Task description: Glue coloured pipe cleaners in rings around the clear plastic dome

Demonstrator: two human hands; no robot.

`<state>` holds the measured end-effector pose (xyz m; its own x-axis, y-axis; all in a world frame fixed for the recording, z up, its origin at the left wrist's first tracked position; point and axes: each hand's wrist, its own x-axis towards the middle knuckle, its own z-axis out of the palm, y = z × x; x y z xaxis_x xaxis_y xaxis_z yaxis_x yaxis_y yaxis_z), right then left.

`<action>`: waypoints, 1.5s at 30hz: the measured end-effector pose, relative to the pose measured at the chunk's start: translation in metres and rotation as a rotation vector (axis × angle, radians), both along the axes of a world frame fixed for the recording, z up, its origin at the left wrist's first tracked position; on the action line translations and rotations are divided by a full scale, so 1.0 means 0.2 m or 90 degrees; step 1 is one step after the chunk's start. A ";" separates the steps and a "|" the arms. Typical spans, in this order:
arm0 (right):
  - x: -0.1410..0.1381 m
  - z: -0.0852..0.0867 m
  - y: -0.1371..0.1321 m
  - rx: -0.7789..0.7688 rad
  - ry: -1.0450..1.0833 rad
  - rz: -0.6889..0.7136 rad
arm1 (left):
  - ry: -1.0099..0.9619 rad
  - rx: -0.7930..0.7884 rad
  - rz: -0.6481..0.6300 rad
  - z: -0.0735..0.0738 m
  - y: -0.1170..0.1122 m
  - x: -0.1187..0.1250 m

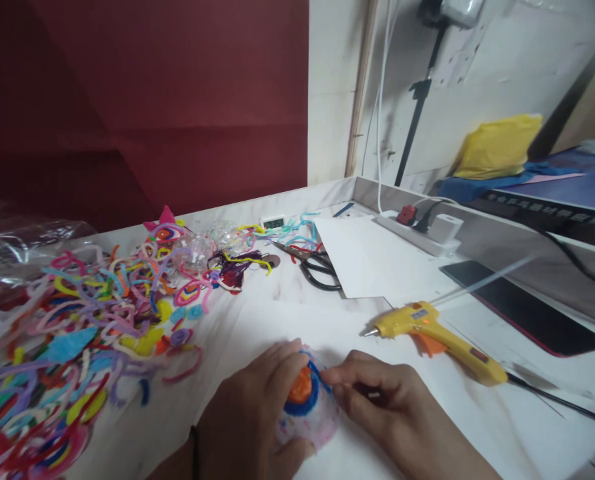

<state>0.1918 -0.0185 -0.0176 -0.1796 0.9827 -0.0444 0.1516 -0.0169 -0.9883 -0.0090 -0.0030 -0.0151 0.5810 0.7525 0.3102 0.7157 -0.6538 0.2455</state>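
Observation:
My left hand (267,400) is closed round the left side of a pale, pink-speckled round piece (310,427) on white paper. Glued or laid on that piece is an orange disc (301,385) with a ring of blue pipe cleaner (302,408) around it. The thumb lies along the near edge and the fingers along the far side. My right hand (377,393) pinches the loose end of the blue pipe cleaner between thumb and fingertips, at the ring's right side. Part of the round piece is hidden under my left hand.
A yellow glue gun (427,327) lies right of my hands, its cord running right. Black-handled scissors (320,270) and a white sheet (377,257) lie behind. Many coloured pipe cleaner pieces (122,313) cover the left. A dark phone (522,303) and a power strip (417,233) are at right.

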 end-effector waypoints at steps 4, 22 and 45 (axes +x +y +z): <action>0.01 0.00 0.02 0.031 -0.012 0.015 | -0.003 0.023 -0.012 0.01 0.00 0.00; 0.03 0.07 0.01 0.284 -0.249 0.090 | -0.025 0.019 -0.027 -0.01 0.01 0.00; -0.03 0.13 0.04 0.381 -0.449 0.046 | 0.017 0.069 -0.035 0.01 0.01 0.00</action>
<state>0.1856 -0.0114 0.0077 -0.3656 0.8650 0.3438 0.7024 0.4987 -0.5078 -0.0086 -0.0012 -0.0131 0.6294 0.6824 0.3717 0.6835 -0.7138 0.1528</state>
